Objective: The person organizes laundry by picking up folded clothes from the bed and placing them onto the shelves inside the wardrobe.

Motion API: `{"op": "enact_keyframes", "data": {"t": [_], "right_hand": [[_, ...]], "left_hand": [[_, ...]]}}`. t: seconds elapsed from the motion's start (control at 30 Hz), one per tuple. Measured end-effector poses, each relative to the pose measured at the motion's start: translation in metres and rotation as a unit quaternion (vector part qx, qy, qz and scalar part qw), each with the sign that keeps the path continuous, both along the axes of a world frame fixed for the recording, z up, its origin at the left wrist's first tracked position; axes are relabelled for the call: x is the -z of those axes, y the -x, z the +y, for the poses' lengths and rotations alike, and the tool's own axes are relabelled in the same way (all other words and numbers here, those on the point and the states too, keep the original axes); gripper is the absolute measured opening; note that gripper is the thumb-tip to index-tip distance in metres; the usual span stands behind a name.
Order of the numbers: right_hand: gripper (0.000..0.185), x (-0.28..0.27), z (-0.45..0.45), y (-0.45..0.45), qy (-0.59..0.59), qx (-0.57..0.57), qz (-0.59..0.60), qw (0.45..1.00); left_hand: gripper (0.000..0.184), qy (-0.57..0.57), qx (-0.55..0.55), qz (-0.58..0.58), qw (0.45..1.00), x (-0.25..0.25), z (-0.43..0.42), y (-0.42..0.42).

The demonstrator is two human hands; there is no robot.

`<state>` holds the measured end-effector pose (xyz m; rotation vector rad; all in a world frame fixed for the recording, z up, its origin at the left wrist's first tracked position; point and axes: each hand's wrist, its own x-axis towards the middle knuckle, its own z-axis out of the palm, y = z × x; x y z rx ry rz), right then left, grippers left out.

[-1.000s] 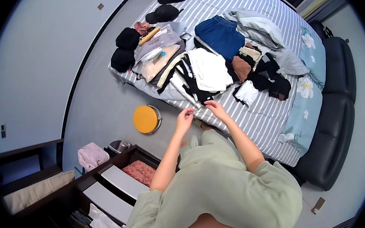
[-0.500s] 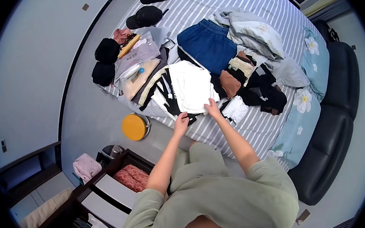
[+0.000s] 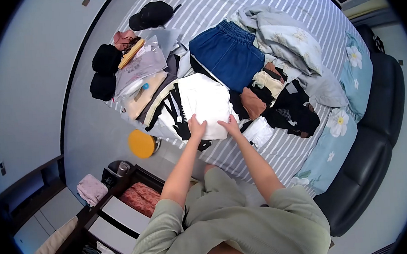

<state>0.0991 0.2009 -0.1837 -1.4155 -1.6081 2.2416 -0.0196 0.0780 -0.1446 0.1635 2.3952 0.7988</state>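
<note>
Grey-and-white stripes covered the bed [image 3: 232, 0] in front of me, and the white garment [image 3: 206, 98] lay on it, near the edge closest to me. My left hand [image 3: 197, 127] rested on one side of its nearer part with bent fingers, the thumb reaching inward; my right hand [image 3: 231, 126] mirrored it on the other side. Both touched the cloth, but some fingertips were hidden, so I could not tell whether either hand was closed on it. I judged this piece partly in order: it lay flat and roughly squared, though its near edge was uneven.

Just beside my right hand, a white cloth [image 3: 259, 132] sat crumpled. Past it, a brown piece [image 3: 253, 103] and black clothes [image 3: 292, 111] lay loose, by my judgement not yet dealt with. Farther out, the denim garment [image 3: 229, 54] was spread fairly flat beside a rumpled quilt [image 3: 282, 36]. Leftward lay a plastic bag [image 3: 149, 64] and dark caps [image 3: 105, 59]. How much was finished overall, I could not say.
</note>
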Motion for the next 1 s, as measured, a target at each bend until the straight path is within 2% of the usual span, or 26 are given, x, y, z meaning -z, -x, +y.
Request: {"op": "enact_keyframes", "data": {"t": [0.07,0.1,0.13,0.17,0.27,0.33,0.37,0.43,0.53,0.67,0.77,0.87,0.97,1.0], "right_hand": [[0.072,-0.005,-0.002,0.0,-0.017,-0.013,0.011,1.0],[0.071,-0.009,-0.001,0.0,-0.002,-0.017,-0.007,1.0],[0.069,-0.013,0.001,0.0,0.012,-0.02,-0.024,0.999],[0.067,-0.022,0.003,0.001,0.027,-0.023,-0.041,0.999],[0.058,-0.054,-0.001,0.009,0.247,0.084,-0.002,0.965],[0.055,-0.054,0.0,0.005,0.34,0.087,0.002,0.936],[0.054,-0.055,0.0,0.004,0.385,0.088,0.004,0.919],[0.052,-0.061,-0.001,0.005,0.375,0.09,0.005,0.923],[0.049,-0.065,-0.003,0.004,0.333,0.079,0.018,0.939],[0.054,-0.078,-0.003,0.006,0.217,0.079,0.035,0.972],[0.054,-0.05,-0.011,0.001,0.161,0.069,0.028,0.984],[0.063,-0.043,-0.02,-0.002,0.141,0.053,0.02,0.988],[0.073,-0.057,-0.035,-0.002,0.169,0.11,-0.07,0.977],[0.069,-0.058,-0.039,-0.004,0.203,0.118,-0.039,0.971]], "left_hand": [[0.065,0.001,-0.003,-0.03,1.0,0.006,-0.003,0.008],[0.064,0.001,-0.004,-0.045,0.999,0.009,-0.005,0.012],[0.056,-0.016,-0.002,-0.014,1.0,0.011,-0.006,0.012],[0.055,-0.031,0.015,-0.044,0.998,0.018,-0.009,0.014],[0.051,-0.053,0.046,-0.112,0.991,0.033,-0.012,0.019],[0.047,-0.033,0.042,-0.127,0.99,0.038,-0.016,0.02],[0.045,-0.073,-0.001,-0.19,0.979,0.019,-0.012,0.02],[0.043,-0.152,-0.087,-0.311,0.934,-0.045,0.005,0.022],[0.043,-0.202,-0.124,-0.313,0.92,-0.018,-0.005,0.012],[0.047,-0.238,-0.122,-0.277,0.923,-0.03,-0.008,0.003],[0.045,-0.245,-0.148,-0.266,0.921,-0.034,-0.012,-0.004],[0.046,-0.243,-0.159,-0.275,0.917,-0.033,-0.025,-0.009],[0.045,-0.246,-0.179,-0.294,0.906,-0.034,-0.038,-0.015],[0.045,-0.249,-0.186,-0.304,0.901,-0.034,-0.043,-0.017]]}}
